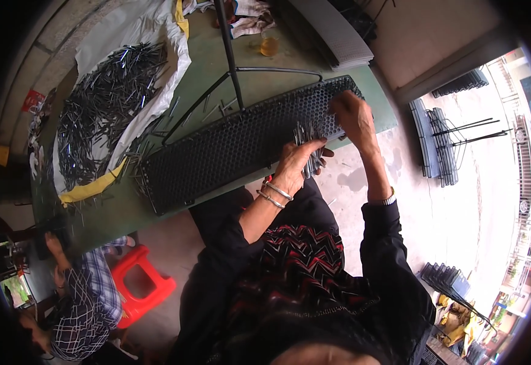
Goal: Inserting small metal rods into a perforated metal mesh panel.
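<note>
A long black perforated panel lies across a green table. My left hand is closed around a bundle of thin metal pins, held over the panel's near right part. My right hand rests on the panel's far right end, fingers pinched at the holes; whether a pin is between them is hidden. Silver bangles circle my left wrist.
A big heap of metal pins lies on a white sheet at the table's left. A black stand pole rises behind the panel. A glass of amber drink sits at the back. Another person sits lower left by a red stool. Stacked panels stand right.
</note>
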`<state>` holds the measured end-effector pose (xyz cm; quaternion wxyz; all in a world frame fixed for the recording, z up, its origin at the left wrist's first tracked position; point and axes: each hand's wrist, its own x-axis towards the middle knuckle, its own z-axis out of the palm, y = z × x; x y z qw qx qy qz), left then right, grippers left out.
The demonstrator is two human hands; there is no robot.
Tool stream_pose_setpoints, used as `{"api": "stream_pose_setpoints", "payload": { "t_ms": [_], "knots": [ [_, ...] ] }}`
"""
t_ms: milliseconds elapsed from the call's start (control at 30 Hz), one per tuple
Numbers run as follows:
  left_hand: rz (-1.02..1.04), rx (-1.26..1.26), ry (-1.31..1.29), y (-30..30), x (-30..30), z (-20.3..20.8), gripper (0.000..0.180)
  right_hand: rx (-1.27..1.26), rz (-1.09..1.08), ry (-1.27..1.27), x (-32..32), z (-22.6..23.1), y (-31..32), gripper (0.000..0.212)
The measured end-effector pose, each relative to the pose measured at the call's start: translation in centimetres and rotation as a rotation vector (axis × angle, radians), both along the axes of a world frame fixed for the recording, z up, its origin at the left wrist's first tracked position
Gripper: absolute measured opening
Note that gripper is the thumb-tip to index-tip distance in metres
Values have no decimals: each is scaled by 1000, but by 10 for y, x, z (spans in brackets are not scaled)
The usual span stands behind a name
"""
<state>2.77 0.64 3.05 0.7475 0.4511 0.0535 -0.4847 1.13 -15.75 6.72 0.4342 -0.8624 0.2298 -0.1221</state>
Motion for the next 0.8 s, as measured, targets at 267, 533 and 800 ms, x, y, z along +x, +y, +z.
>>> {"api": "stream_pose_setpoints", "payload": {
  "t_ms": [267, 533, 800],
  "knots": [
    [-31, -5, 7, -4, 1, 4, 22, -431, -169, -468, 38, -45, -16, 9],
    [-68, -13, 13, -4, 4, -3, 23, -601, -94, -140, 36, -50, -8, 13],
    [-42, 14, -22, -5, 0, -3, 21, -30, 353, 10, -7, 0, -2, 17]
  ]
}}
